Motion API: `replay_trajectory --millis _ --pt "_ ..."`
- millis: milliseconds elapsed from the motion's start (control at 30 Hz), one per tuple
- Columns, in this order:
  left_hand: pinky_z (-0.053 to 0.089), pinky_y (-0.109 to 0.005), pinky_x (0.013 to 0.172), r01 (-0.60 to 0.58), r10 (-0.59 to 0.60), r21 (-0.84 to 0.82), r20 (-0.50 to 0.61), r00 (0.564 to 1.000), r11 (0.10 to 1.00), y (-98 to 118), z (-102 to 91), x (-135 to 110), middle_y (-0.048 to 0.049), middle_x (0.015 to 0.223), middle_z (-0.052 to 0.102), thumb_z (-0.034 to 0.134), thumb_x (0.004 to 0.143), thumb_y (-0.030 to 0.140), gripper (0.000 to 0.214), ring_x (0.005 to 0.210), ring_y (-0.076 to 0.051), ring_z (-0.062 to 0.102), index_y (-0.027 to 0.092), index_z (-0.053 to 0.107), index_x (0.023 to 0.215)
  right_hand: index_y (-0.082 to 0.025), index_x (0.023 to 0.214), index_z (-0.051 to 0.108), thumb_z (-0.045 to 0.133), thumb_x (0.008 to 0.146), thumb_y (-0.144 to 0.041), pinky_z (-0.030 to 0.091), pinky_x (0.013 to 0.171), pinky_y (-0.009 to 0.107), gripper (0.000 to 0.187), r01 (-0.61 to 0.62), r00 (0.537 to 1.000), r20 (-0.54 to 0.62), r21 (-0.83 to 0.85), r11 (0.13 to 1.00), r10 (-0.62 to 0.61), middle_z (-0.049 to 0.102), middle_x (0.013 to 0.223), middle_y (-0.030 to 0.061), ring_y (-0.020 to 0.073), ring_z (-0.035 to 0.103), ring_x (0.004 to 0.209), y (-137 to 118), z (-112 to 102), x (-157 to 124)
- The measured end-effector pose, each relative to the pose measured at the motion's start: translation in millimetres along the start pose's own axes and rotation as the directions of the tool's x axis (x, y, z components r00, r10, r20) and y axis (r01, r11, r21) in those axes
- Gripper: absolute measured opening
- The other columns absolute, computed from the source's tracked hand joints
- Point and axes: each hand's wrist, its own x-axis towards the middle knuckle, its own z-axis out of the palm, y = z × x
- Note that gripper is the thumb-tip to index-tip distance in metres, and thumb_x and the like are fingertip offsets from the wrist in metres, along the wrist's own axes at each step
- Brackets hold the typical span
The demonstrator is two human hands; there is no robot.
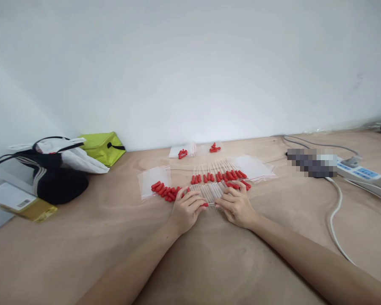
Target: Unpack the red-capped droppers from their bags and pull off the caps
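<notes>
My left hand point(188, 208) is closed in a pinch on a small red handle point(205, 204). My right hand point(236, 207) pinches a thin pale rod point(211, 204) that lines up with this handle; the join is too small to make out. Beneath and between my fingers lies a row of clear thin rods point(206, 192). Behind them, rods with red handles point(217, 176) fan out, their handles toward me. Loose red handles point(165, 190) are heaped beside my left hand, and a few red handles point(246, 184) lie by my right fingers.
Clear plastic bags point(154, 180) lie left, and more bags point(254, 167) lie right. Small red pieces point(214, 148) rest on bags near the wall. A power strip point(358, 169) with a white cable point(335, 216) is right. A black cap point(62, 184) and green bag point(100, 148) are left.
</notes>
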Motion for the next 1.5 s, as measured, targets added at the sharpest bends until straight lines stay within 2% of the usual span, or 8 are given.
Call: replay_trajectory --millis 400,800,933,1067,1200,1333,1433,1500 --pt "0.019 -0.041 0.101 0.027 -0.024 -0.064 0.044 0.999 0.998 -0.2 -2.1 -5.1 0.0032 0.072 0.068 0.045 0.085 0.029 0.020 0.084 -0.014 0.060 0.021 0.059 0.073 -0.020 0.074 0.059 0.047 0.082 -0.023 0.017 0.088 0.039 0.015 0.042 0.999 -0.020 -0.005 0.999 -0.042 0.052 0.052 -0.0050 0.0112 0.046 0.069 -2.3 -3.1 -1.9" --pt "0.033 -0.034 0.082 0.000 0.006 -0.100 0.055 0.998 0.995 0.7 -3.1 -4.6 0.0012 0.074 0.066 0.040 0.085 0.016 0.019 0.078 -0.012 0.059 0.019 0.055 0.073 -0.021 0.074 0.061 0.046 0.082 -0.025 0.017 0.090 0.040 0.017 0.023 1.000 0.002 0.006 1.000 -0.023 0.052 0.052 -0.0044 0.0118 0.047 0.070 -2.5 -2.8 -2.2" --pt "0.036 -0.033 0.076 0.000 0.001 -0.075 0.016 1.000 0.997 -3.6 -6.2 -7.3 -0.0004 0.075 0.066 0.040 0.085 0.016 0.019 0.080 -0.014 0.058 0.018 0.055 0.074 -0.023 0.076 0.063 0.048 0.082 -0.027 0.018 0.089 0.039 0.017 -0.012 1.000 -0.002 0.006 1.000 0.012 0.055 0.054 -0.0037 0.0122 0.047 0.071 1.2 -4.4 -4.1" --pt "0.042 -0.029 0.073 0.087 -0.089 -0.029 -0.106 0.990 0.996 -13.2 -12.9 -10.8 -0.0021 0.078 0.063 0.044 0.084 0.019 0.013 0.079 -0.014 0.056 0.019 0.057 0.083 -0.026 0.081 0.065 0.051 0.081 -0.029 0.021 0.087 0.038 0.015 -0.118 0.991 -0.063 -0.007 0.993 0.117 0.057 0.056 -0.0036 0.0122 0.047 0.070 7.7 -5.2 -4.8" --pt "0.046 -0.027 0.072 0.244 -0.235 0.018 -0.211 0.949 0.970 -27.3 -20.4 -10.9 -0.0056 0.090 0.056 0.043 0.085 0.020 0.020 0.080 -0.013 0.056 0.020 0.058 0.099 -0.025 0.084 0.066 0.052 0.081 -0.028 0.024 0.081 0.034 0.015 -0.201 0.975 -0.103 -0.017 0.979 0.198 0.060 0.059 -0.0030 0.0107 0.048 0.066 7.9 -2.2 -0.6" --pt "0.047 -0.030 0.075 0.427 -0.387 0.101 -0.276 0.880 0.899 -52.5 -29.9 -9.0 -0.0089 0.094 0.049 0.038 0.084 0.021 0.028 0.083 -0.016 0.055 0.016 0.058 0.103 -0.023 0.089 0.064 0.049 0.080 -0.020 0.025 0.078 0.034 0.018 -0.212 0.976 -0.065 -0.067 0.975 0.208 0.063 0.065 -0.0017 0.0115 0.049 0.068 2.6 3.4 7.2" --pt "0.047 -0.029 0.070 0.565 -0.544 0.114 -0.175 0.821 0.817 -75.0 -39.4 -7.7 -0.0066 0.085 0.053 0.039 0.079 0.021 0.029 0.074 -0.015 0.055 0.015 0.056 0.102 -0.021 0.083 0.065 0.050 0.078 -0.019 0.023 0.078 0.035 0.015 -0.178 0.983 -0.070 -0.115 0.977 0.171 0.061 0.059 -0.0023 0.0121 0.048 0.067 -1.9 8.5 13.1" --pt "0.046 -0.027 0.065 0.666 -0.662 0.134 -0.083 0.745 0.734 -87.2 -45.6 -7.8 -0.0042 0.083 0.057 0.043 0.076 0.023 0.029 0.068 -0.014 0.055 0.016 0.053 0.103 -0.020 0.079 0.064 0.051 0.077 -0.018 0.023 0.078 0.035 0.013 -0.157 0.986 -0.083 -0.160 0.974 0.145 0.060 0.057 -0.0025 0.0119 0.047 0.066 -4.4 11.8 16.3"
